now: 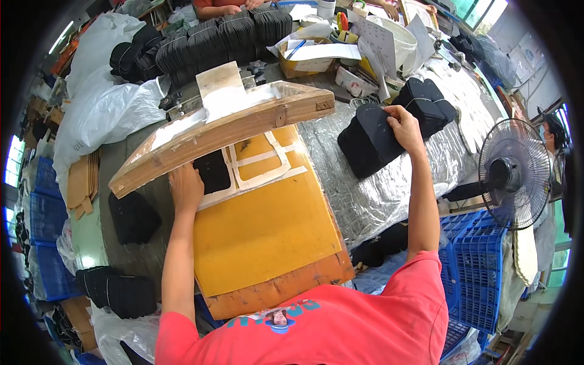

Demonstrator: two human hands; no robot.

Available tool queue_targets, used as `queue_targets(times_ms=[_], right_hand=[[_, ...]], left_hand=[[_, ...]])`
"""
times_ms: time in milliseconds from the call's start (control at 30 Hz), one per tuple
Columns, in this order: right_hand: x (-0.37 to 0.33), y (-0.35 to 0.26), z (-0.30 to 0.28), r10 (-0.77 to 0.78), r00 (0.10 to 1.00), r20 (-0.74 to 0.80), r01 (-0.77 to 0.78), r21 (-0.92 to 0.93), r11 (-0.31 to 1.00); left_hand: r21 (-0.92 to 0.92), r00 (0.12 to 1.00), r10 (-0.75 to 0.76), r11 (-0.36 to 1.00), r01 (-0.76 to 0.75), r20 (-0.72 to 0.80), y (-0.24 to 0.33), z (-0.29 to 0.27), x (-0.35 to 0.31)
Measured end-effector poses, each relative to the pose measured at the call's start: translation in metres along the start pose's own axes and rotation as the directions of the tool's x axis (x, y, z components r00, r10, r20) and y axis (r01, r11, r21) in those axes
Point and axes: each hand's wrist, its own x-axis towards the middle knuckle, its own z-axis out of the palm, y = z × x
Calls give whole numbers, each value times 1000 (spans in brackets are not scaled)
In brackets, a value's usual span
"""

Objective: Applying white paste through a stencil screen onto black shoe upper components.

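Note:
My right hand (404, 129) pinches the edge of the top black fabric piece on a black stack (368, 143). On the left, my left hand (187, 185) lies over the edge of another black fabric piece (214, 171), its fingers stretched forward and their tips partly hidden under a raised wooden frame (243, 126). That piece sits in a white-outlined slot on a yellow board (267, 225). Beside it, a second white outline (260, 161) has no black piece in it. The wooden frame is tilted up, with a light-coloured scraper blade (220, 88) standing in it.
Bundled black pieces (225, 39) line the far side, and a tied bundle (426, 106) stands behind the right stack. More black stacks (134, 218) lie left. A fan (514, 173) and blue crates (477, 267) are right. Another person's hands (240, 7) show at the far edge.

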Motion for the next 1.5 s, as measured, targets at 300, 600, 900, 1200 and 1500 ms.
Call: queue_targets(times_ms=[300,600,900,1200,1500], right_hand=[[-18,-21,-10,-134,990,-46,110,-341,934],[-41,-30,-3,-141,978,156,188,-342,921],[-40,-7,-4,-109,970,217,179,-339,924],[-52,-29,-1,-219,970,104,242,-495,834],[-123,-203,25,-515,759,398,508,133,851]], left_hand=[[36,987,-1,999,-5,162,-4,3,10],[-501,928,-343,783,369,147,1,-58,-10],[-704,769,-630,595,388,-108,-76,-201,-88],[-521,613,-783,568,637,-104,-183,-150,-60],[-77,698,-714,700,710,-61,-149,-137,-57]])
